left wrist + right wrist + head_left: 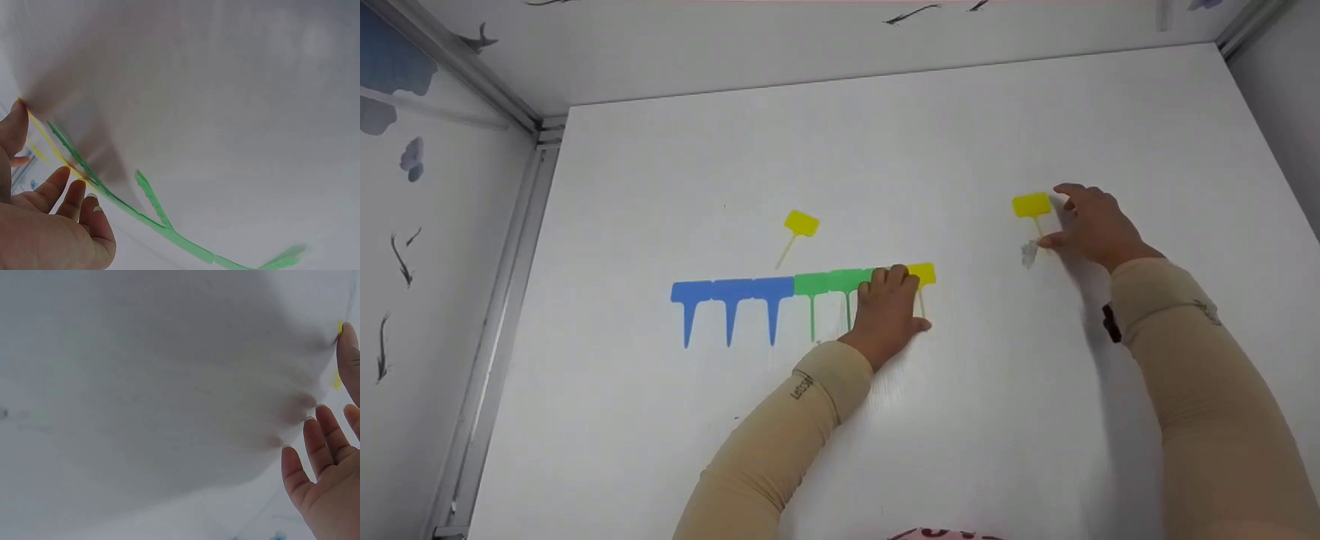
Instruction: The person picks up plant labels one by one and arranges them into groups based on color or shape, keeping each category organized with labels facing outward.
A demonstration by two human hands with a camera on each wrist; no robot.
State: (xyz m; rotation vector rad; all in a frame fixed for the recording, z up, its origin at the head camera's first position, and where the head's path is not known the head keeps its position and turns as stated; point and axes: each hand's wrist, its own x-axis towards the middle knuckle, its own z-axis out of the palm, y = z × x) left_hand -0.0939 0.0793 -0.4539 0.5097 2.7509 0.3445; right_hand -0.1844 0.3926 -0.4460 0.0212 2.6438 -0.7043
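T-shaped plant labels lie in a row: three blue labels (pixel 733 289), then green labels (pixel 830 283), then a yellow label (pixel 926 274) at the right end. My left hand (pixel 887 311) rests over the green and yellow end, hiding part of it. In the left wrist view its thumb touches the yellow stem's tip and its fingertips press near the yellow head, beside a green label (pixel 152 197). My right hand (pixel 1099 225) is spread beside a separate yellow label (pixel 1030 205). Its thumb touches that label's stem; the other fingers stand apart, as the right wrist view shows.
Another yellow label (pixel 802 223) lies tilted above the row. A greyish patch (pixel 1029 253) marks the white tabletop (pixel 960 435) near the right thumb. A patterned wall (pixel 427 262) with a metal frame (pixel 502 300) borders the left side.
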